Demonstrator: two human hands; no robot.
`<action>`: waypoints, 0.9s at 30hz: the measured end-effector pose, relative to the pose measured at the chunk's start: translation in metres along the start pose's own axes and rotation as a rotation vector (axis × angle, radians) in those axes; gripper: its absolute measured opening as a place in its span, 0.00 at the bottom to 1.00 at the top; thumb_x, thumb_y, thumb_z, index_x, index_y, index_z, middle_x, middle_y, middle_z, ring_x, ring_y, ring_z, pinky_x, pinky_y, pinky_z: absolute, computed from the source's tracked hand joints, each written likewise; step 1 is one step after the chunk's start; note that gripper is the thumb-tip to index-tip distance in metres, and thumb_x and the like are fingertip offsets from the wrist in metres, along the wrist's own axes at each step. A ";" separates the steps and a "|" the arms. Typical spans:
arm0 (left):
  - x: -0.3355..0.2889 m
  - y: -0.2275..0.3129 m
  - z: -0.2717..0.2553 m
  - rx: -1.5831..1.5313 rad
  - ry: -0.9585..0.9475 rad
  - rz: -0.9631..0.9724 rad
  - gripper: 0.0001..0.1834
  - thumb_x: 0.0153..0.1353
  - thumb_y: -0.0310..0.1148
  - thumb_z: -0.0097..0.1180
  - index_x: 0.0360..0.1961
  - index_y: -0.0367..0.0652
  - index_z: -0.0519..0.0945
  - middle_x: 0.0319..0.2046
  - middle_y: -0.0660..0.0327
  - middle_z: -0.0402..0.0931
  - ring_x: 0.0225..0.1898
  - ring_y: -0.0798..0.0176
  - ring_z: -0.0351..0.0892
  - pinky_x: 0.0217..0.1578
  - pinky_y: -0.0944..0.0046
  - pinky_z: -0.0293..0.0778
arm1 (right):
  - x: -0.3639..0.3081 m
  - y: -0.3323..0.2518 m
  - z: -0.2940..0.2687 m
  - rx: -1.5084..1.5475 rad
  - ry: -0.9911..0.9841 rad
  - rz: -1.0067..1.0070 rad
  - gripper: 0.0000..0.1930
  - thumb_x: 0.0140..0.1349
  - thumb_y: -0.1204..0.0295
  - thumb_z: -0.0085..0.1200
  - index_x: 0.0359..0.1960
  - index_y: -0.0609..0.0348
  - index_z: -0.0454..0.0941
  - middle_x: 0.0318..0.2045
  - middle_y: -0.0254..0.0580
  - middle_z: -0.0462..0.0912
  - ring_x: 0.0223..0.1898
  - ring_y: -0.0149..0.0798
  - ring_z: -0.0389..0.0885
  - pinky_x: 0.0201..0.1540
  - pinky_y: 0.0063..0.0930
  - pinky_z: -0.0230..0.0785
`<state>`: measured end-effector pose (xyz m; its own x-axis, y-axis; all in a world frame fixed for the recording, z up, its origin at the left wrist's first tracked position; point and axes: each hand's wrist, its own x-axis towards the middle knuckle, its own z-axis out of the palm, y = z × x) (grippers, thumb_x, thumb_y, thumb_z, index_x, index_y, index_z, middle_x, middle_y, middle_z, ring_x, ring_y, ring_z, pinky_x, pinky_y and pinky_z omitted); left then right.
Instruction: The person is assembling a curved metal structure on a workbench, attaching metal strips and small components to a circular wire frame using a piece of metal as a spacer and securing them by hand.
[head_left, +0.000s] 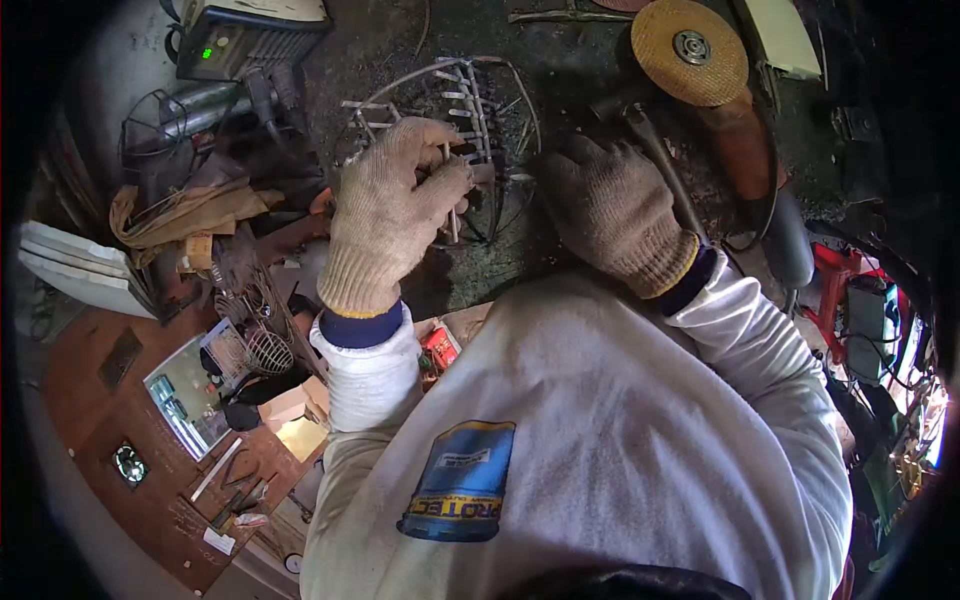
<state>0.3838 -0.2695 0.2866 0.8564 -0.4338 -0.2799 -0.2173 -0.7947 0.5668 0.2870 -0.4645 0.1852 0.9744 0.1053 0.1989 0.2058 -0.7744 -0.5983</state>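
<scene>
My left hand (385,205), in a knitted glove, pinches a thin metal rod (453,220) between thumb and fingers. The rod stands across a metal frame (478,105) of bent outer wire with several short bars along a spine. Part of that frame is hidden under the hand. Just to its right, my gloved right hand (605,205) rests low over the dark bench with its fingers curled under. What those fingers hold, if anything, does not show. A hammer (660,155) lies against the right hand's outer side.
An angle grinder (740,150) with a large tan disc (690,85) lies at the right. A machine with a lit green display (245,50) stands at the far left, near a metal cylinder (200,110) and brown cloth (190,215). Below left is a brown board (90,410).
</scene>
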 end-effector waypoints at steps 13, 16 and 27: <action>0.000 -0.007 0.004 0.020 0.042 0.024 0.14 0.63 0.30 0.66 0.49 0.41 0.81 0.28 0.55 0.86 0.26 0.64 0.87 0.28 0.63 0.79 | 0.004 -0.006 0.008 -0.003 0.035 -0.120 0.17 0.62 0.65 0.58 0.52 0.49 0.84 0.40 0.42 0.84 0.41 0.48 0.87 0.40 0.45 0.81; 0.000 0.000 0.003 -0.003 0.032 -0.026 0.15 0.62 0.31 0.67 0.49 0.41 0.82 0.29 0.54 0.85 0.27 0.62 0.88 0.28 0.61 0.80 | 0.004 -0.005 0.014 -0.023 0.055 -0.129 0.17 0.63 0.64 0.57 0.52 0.48 0.85 0.40 0.42 0.83 0.40 0.48 0.86 0.39 0.44 0.80; 0.000 0.001 -0.001 0.161 0.067 0.109 0.14 0.63 0.32 0.66 0.48 0.42 0.82 0.29 0.52 0.84 0.28 0.60 0.87 0.30 0.61 0.79 | 0.005 -0.018 0.011 -0.200 -0.034 -0.103 0.15 0.60 0.67 0.58 0.48 0.53 0.85 0.39 0.43 0.84 0.40 0.46 0.86 0.40 0.44 0.80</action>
<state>0.3841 -0.2697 0.2874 0.8518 -0.4960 -0.1685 -0.3779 -0.8046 0.4580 0.2897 -0.4436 0.1884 0.9522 0.2085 0.2232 0.2858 -0.8662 -0.4099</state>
